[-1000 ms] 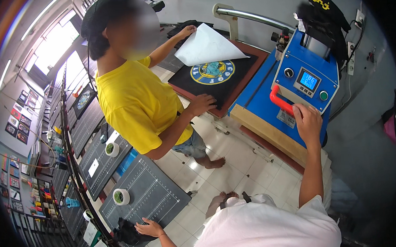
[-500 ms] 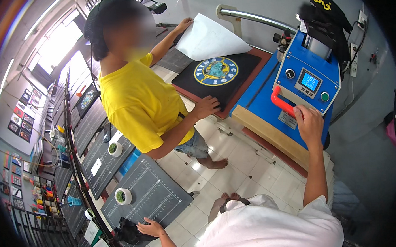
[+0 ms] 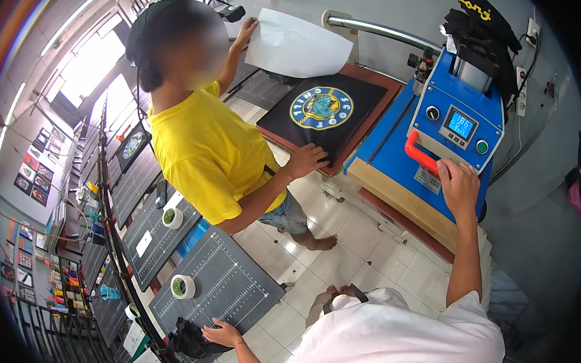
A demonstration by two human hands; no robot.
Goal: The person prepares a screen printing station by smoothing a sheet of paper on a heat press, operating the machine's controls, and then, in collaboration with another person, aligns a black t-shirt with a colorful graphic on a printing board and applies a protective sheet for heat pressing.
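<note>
My right hand (image 3: 460, 186) is wrapped round the end of the red handle (image 3: 421, 155) on a blue heat press (image 3: 423, 104) with a lit screen. My left hand (image 3: 224, 332) has its fingers stretched out at the edge of a crumpled black cloth (image 3: 188, 340), which lies on a dark gridded board (image 3: 217, 282). Left of the press, a black fabric piece with a round blue and yellow print (image 3: 321, 108) lies flat on a reddish-brown platen (image 3: 366, 123). A co-worker in a yellow shirt (image 3: 202, 159) holds up a white sheet (image 3: 297, 43) and rests the other hand on the fabric's near edge.
A white tub with green contents (image 3: 182, 287) stands on the board, and another such tub (image 3: 173, 218) sits farther back. A long row of dark boards runs to the far left. Black garments (image 3: 484, 24) lie over the press top. Tiled floor (image 3: 345, 244) lies between.
The co-worker's white sheet has lifted and moved left and up, off the printed fabric. My right hand stays on the red handle; my left hand has hardly moved.
</note>
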